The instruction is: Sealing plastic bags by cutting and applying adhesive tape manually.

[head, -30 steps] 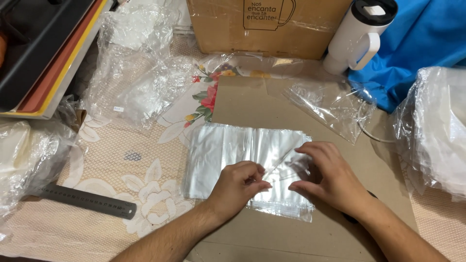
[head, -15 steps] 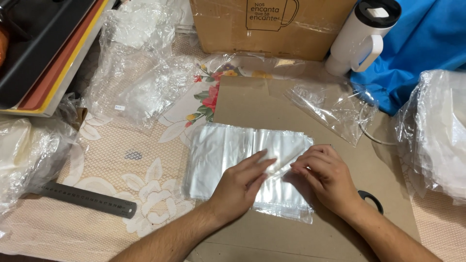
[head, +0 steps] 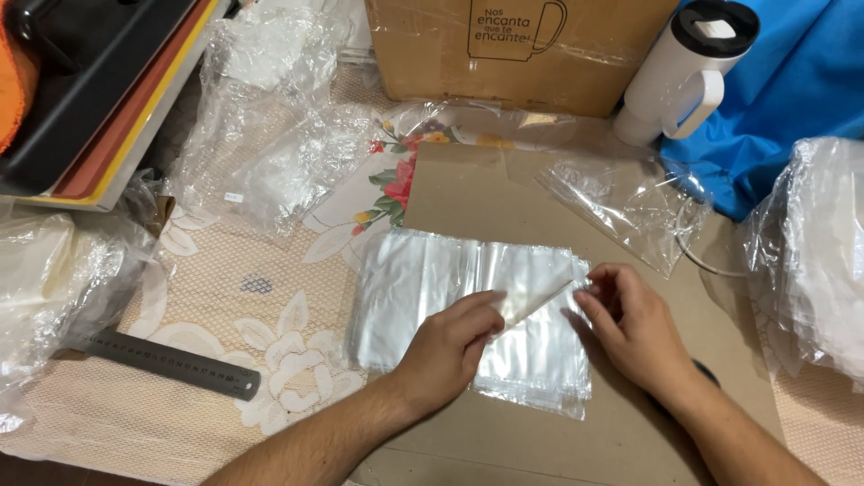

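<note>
- Stack of clear, flat rectangular plastic bags (head: 423, 292) lies on a sheet of brown cardboard (head: 468, 193), its left edge hanging over onto the floral lace tablecloth (head: 270, 351).
- Left hand (head: 450, 346) rests on the stack, fingers curled, thumb and forefinger pinching the lower end of a lifted top bag (head: 535, 297).
- Right hand (head: 630, 319) pinches that same bag's upper right corner near the stack's right edge; the sheet is raised between both hands.
- Grey metal ruler (head: 166, 360) lies on the tablecloth, well left of the stack.
- White insulated tumbler with black lid (head: 684, 76) stands beside a brown cardboard box (head: 522, 49).
- Loose crumpled clear bag (head: 621, 202) lies just above the stack.
</note>
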